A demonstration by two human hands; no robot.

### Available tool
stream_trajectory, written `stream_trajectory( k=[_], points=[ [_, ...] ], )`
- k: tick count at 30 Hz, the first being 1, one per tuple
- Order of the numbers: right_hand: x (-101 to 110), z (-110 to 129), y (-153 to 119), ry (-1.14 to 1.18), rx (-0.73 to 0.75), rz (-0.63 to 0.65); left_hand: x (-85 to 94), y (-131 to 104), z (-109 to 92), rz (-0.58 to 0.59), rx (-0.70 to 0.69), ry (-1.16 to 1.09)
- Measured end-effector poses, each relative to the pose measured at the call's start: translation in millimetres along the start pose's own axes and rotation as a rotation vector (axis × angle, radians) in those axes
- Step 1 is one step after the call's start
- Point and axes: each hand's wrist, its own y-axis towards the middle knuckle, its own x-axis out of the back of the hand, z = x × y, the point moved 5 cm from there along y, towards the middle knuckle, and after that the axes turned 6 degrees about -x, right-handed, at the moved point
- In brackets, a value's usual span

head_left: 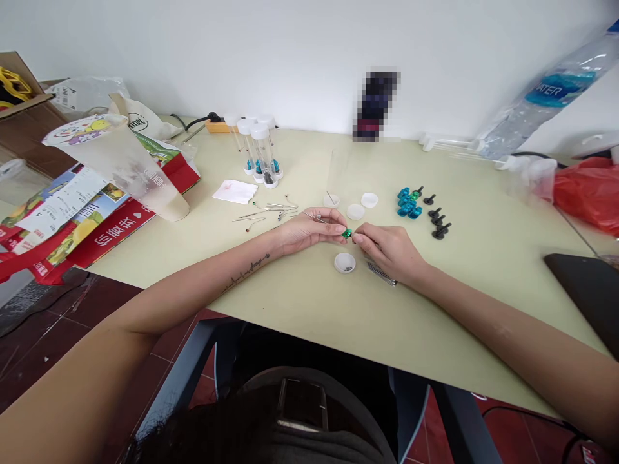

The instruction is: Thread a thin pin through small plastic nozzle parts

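My left hand (314,231) pinches a small shiny green part (347,233) at its fingertips, and a thin metal rod lies across those fingers. Close on its right, my right hand (389,248) has its fingers pressed together at the green part; whatever is between them is too small to make out. Just below sits a white cap (345,263) with tiny pieces inside. Thin metal tools (382,273) lie partly under my right hand. Blue and green parts (409,203) and black screw-like pieces (438,222) are grouped to the right. Thin wire-like rods (265,211) lie left.
Clear tubes (264,154) with white caps stand at the back, near a white paper (235,191). A drink cup (140,171) leans at left over colourful bags. A water bottle (556,90), a red bag (587,193) and a dark device (587,290) are at right.
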Motion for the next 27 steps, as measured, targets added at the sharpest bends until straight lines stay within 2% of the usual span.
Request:
stream_trajectory(
  k=[6, 15, 27],
  points=[
    [-0.1, -0.6, -1.3, 0.043, 0.010, -0.034, 0.2, 0.0, -0.2, -0.006, -0.003, 0.006],
    [-1.6, -0.7, 0.3, -0.026, 0.008, -0.021, -0.2, 0.2, -0.1, 0.010, -0.005, 0.021],
    [-1.5, -0.8, -1.2, 0.032, 0.005, -0.025, 0.3, -0.3, -0.5, -0.008, -0.002, 0.024]
  ],
)
